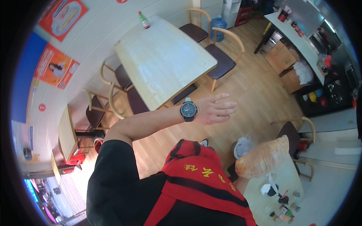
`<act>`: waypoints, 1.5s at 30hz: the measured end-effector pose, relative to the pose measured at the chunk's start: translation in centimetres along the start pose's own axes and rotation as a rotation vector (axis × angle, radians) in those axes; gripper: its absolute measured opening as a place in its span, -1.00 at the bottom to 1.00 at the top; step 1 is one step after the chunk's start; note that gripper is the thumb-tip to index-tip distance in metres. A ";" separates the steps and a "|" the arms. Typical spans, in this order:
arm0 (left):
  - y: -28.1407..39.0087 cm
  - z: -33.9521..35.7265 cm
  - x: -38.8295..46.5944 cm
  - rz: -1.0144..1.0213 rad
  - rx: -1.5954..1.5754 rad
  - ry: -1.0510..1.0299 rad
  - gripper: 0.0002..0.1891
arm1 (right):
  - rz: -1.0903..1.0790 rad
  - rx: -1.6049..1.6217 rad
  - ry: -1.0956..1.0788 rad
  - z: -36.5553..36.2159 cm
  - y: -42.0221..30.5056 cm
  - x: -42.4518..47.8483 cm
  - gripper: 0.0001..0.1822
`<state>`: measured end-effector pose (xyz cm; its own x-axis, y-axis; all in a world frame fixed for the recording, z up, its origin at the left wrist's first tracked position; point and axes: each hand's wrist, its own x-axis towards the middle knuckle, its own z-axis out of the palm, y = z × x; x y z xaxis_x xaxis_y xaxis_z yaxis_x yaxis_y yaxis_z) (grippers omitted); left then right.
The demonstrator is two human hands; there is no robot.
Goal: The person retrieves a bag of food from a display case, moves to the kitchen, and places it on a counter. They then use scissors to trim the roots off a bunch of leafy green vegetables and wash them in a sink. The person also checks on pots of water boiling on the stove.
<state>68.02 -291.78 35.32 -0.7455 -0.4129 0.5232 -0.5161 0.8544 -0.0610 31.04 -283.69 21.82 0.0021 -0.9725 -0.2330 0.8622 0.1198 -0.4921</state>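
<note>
My left hand is stretched across in front of me with its back up and fingers apart, holding nothing. A black wristwatch is on that wrist. At the right, a large clear plastic bag with light brown and orange contents, which I cannot identify, is held up at the end of my right forearm. The bag hides my right hand and its fingers. I wear a red apron with yellow writing over a black short-sleeved shirt.
A light table bears a green bottle and has wooden chairs around it. A second table at lower right carries bottles, small jars and a black container. Cardboard boxes lie under a counter at upper right.
</note>
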 end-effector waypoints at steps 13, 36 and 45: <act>-28.5 21.9 22.4 -0.830 -1.945 0.080 -0.12 | -0.142 -0.066 0.038 13.5 -4.0 40.5 -0.21; -104.9 41.9 31.9 -1.206 -2.012 0.968 -0.25 | 0.494 -0.674 -0.455 49.6 4.9 131.6 -0.25; -141.6 50.9 33.7 -1.515 -2.167 0.683 -0.14 | 0.382 -0.612 -0.288 58.3 10.0 160.3 -0.34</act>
<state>94.54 -442.75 18.27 -0.2193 -0.8687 -0.4441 0.7755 -0.4314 0.4610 69.53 -450.03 28.41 0.4463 -0.8453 -0.2937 0.3422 0.4645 -0.8168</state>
